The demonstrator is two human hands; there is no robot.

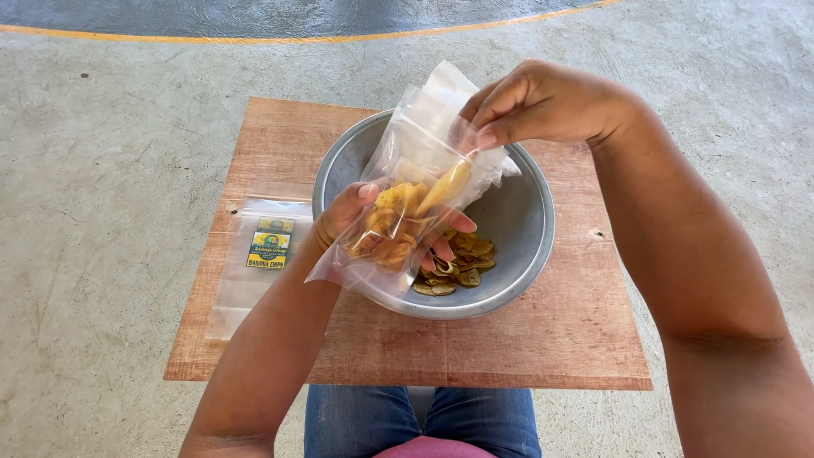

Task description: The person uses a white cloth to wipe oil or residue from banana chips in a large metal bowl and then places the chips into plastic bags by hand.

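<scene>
My left hand point(354, 214) grips a clear plastic pouch point(398, 203) partly filled with yellow chips, held tilted over a grey metal bowl point(530, 246). My right hand point(543, 103) is at the pouch's open top, fingers pinched on a long yellow chip point(447, 185) that hangs inside the mouth of the pouch. More fried chips point(462, 263), darker and greenish, lie at the bottom of the bowl. The bowl rests on a small reddish wooden table point(560, 331).
A stack of empty clear pouches with a yellow and green label point(270, 244) lies on the table's left edge. Bare concrete floor surrounds the table; a yellow painted line point(254, 38) runs across the far side. My knees in jeans point(424, 420) sit under the table's near edge.
</scene>
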